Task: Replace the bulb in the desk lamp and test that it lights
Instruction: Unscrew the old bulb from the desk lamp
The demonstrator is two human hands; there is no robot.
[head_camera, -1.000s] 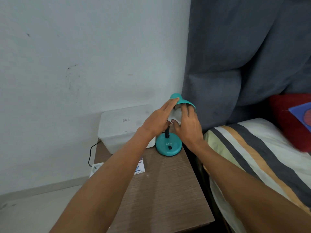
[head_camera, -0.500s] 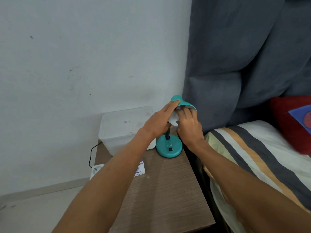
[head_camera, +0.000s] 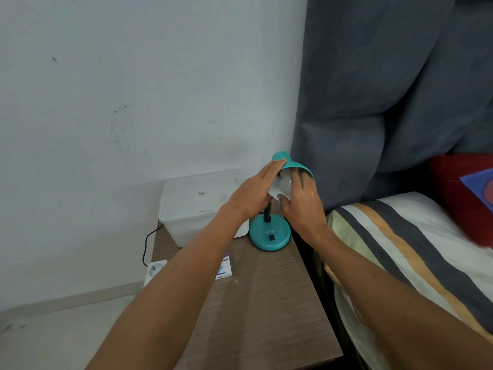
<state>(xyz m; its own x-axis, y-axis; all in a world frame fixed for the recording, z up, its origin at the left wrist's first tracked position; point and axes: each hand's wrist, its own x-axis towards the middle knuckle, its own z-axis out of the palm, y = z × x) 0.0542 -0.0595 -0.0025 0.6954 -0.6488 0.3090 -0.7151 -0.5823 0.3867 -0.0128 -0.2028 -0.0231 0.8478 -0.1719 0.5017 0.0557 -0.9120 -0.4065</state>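
Note:
A teal desk lamp stands at the back right of the wooden bedside table (head_camera: 266, 303), its round base (head_camera: 269, 235) bearing a black switch. Its teal shade (head_camera: 292, 162) tilts toward me with a white bulb (head_camera: 284, 184) inside. My left hand (head_camera: 253, 193) rests with straight fingers against the shade's left side. My right hand (head_camera: 301, 201) grips the bulb, fingers reaching into the shade and thumb under the bulb. The lamp's black neck is partly hidden behind my hands.
A translucent plastic box (head_camera: 200, 204) sits left of the lamp against the white wall. A small printed carton (head_camera: 224, 269) lies under my left forearm. A white power strip (head_camera: 154, 269) with a black cable sits at the table's left edge. The striped bed (head_camera: 413, 249) is on the right.
My right hand has shifted around the bulb, the fingers sliding deeper into the shade and the thumb moving beneath it. My left hand stays on the shade.

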